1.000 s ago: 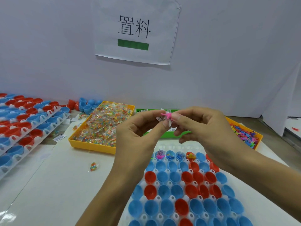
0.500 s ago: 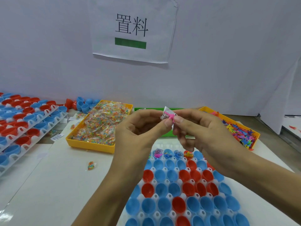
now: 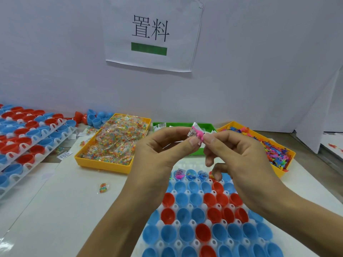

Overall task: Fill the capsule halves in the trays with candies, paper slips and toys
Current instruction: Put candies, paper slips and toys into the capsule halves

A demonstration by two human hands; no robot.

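Observation:
Above the tray, my left hand (image 3: 163,151) and my right hand (image 3: 235,156) meet fingertip to fingertip. Between them they pinch a small pink toy (image 3: 198,134) together with a white printed paper slip (image 3: 193,132). Below lies a white tray (image 3: 175,222) of blue and red capsule halves (image 3: 185,232). Most halves are empty; several in the far row (image 3: 191,174) hold slips and toys. A yellow bin of wrapped candies (image 3: 115,141), a green bin of paper slips (image 3: 178,126) and a yellow bin of coloured toys (image 3: 274,151) stand behind.
Stacked trays of red and blue capsule halves (image 3: 24,134) fill the left side. Loose blue and red halves (image 3: 94,117) lie by the wall. One stray candy packet (image 3: 103,187) lies on the white table left of my arms. A paper sign (image 3: 151,34) hangs on the wall.
Both hands stay together at the same height, still working the pink toy and slip between the fingertips. The view has shifted slightly.

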